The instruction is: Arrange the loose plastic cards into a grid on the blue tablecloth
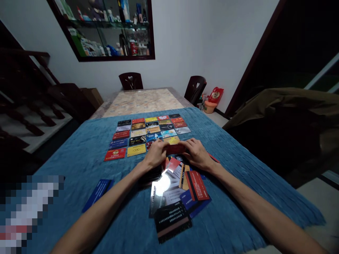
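My left hand (156,153) and my right hand (198,153) are closed on opposite ends of a dark red card (175,149), held on edge above the table. Beyond it, several plastic cards lie face up in rows, among them a yellow card (136,150) and a red card (114,154) at the near left. Below my hands is a loose, overlapping pile, with a black card (172,219), another red card (197,186) and a shiny silver card (155,197). My fingers hide part of the nearest row.
A blue cloth (66,158) covers the near part of the table. One blue card (97,193) lies apart beside my left forearm. Chairs (131,82) stand at the far end, and a brown garment (280,106) hangs at the right.
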`<state>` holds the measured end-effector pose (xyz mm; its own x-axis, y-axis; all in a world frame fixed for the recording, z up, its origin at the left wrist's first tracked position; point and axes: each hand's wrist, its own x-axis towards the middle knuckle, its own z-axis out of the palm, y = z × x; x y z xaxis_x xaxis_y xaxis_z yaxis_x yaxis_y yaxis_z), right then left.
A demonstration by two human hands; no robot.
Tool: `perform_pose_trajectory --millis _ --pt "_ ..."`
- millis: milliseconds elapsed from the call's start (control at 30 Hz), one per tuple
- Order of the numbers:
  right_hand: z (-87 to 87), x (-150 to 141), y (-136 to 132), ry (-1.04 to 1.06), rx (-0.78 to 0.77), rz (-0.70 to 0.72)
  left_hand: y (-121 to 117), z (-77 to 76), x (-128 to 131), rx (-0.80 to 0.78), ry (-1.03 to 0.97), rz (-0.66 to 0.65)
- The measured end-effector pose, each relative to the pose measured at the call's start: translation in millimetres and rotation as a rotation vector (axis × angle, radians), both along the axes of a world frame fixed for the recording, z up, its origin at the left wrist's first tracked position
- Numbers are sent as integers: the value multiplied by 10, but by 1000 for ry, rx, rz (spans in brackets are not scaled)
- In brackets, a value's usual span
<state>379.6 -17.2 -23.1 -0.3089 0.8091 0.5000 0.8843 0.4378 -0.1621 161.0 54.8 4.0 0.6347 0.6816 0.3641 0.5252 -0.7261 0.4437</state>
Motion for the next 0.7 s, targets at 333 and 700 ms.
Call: perform_pose_trajectory --millis 333,700 --pt "29 -52 -26 -93 177 -57 -42 73 1 4 -34 3" --pt "7 -73 -51 -91 259 -42 -86 130 8 0 3 18"
